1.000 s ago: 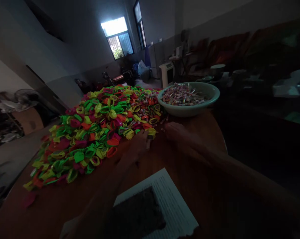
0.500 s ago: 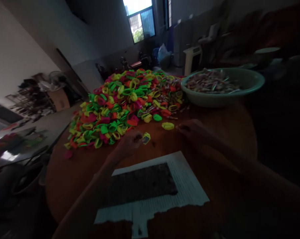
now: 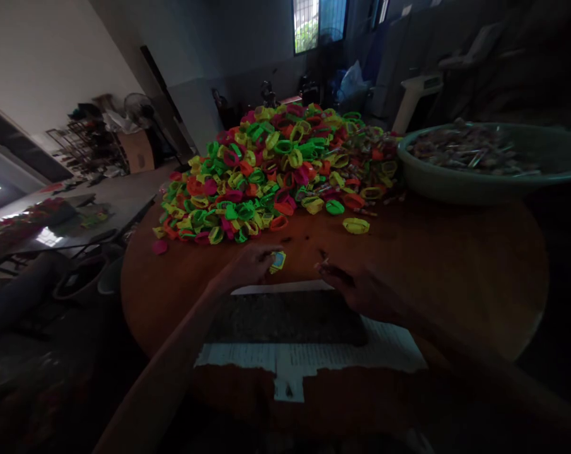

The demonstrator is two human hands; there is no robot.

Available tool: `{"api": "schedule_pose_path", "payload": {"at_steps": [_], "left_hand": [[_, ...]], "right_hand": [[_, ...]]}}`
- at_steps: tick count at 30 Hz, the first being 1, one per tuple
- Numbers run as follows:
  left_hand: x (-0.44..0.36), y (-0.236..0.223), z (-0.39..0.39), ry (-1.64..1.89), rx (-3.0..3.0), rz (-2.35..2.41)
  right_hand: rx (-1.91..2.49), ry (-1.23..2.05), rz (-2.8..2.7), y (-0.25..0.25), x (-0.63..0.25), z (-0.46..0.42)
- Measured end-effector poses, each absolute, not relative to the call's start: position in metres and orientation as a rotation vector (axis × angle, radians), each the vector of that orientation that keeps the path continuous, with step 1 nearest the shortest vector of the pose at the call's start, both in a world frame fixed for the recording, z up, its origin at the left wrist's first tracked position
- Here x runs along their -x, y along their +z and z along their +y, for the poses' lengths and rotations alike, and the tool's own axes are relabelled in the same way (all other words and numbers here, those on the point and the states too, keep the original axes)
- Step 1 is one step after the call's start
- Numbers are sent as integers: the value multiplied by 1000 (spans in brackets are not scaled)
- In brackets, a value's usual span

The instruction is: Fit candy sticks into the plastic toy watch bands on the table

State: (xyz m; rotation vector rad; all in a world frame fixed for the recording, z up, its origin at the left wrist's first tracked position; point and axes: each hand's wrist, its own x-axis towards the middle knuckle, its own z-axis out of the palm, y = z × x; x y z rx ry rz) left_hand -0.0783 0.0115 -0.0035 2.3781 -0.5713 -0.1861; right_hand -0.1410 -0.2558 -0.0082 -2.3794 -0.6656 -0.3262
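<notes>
1. At far left on the round wooden table [image 3: 479,271], a pink piece [image 3: 159,246] lies at the front edge of a heap of plastic pieces [image 3: 261,170] in green, yellow, orange and pink; many are loop-shaped.
2. The left hand [image 3: 247,265] reaches in just in front of the heap, thumb and forefinger closed in a pinch on a yellow piece with a pale bluish face [image 3: 277,261].
3. That yellow piece sits at the fingertips, sticking out to their right, its face largely uncovered; it is apart from the heap and between the two hands.
4. Below it in the view, a dark slab [image 3: 285,321] lies on printed paper [image 3: 394,343] with a ragged near edge.
5. Right of the pinched piece, with a gap between, are the fingertips of the right hand [image 3: 363,287]. They are drawn close together; something small shows there, too blurred to name, and I cannot tell whether it is pinched.
6. Beyond that hand, a loose yellow piece [image 3: 356,226] lies near the heap.
7. At far right, a pale green basin [image 3: 484,187] holds many small wrapped items [image 3: 465,148].
</notes>
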Motion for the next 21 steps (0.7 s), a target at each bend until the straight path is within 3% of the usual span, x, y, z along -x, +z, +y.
{"api": "schedule_pose_path", "payload": {"at_steps": [12,21], "left_hand": [[98,-7,-3,65,-2706,-455],[119,17,24,-262,-2383,-576]], "right_hand": [[2376,-158,-766,-4,160,-236],[2391,-191,-870,-12,167,-225]]}}
